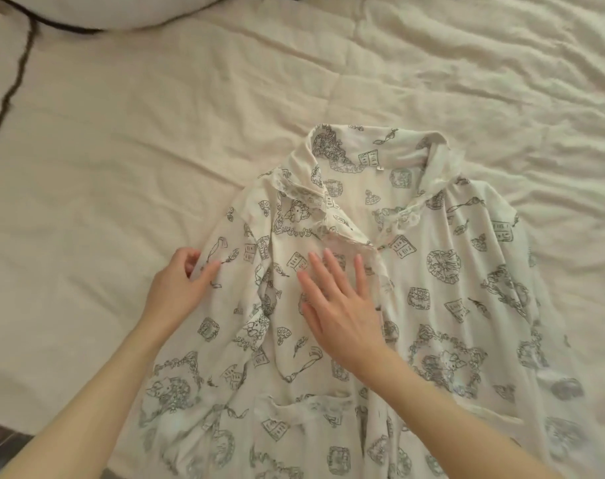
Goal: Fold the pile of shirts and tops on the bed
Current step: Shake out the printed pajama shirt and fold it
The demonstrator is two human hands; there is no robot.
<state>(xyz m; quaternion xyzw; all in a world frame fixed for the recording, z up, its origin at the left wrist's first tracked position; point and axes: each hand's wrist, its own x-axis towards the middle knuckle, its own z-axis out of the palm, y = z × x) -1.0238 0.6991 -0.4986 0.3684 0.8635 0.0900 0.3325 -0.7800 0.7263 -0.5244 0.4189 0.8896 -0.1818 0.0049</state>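
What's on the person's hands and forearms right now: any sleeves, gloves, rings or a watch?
Nothing worn shows. The left hand and right hand are bare, with no gloves, and no rings visible on the fingers. Both forearms are uncovered to the frame edge: no sleeves, watch or bracelet.

Shirt [380, 288] lies flat on the bed [121, 150], collar toward the far edge. Left hand [180, 288] at its left edge; right hand [339, 305] on its front. Pillow [104, 8] at far-left corner.

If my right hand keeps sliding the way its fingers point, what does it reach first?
The right hand lies flat on the printed shirt, its fingers aimed up-left; it would likely meet the lace-trimmed collar first.
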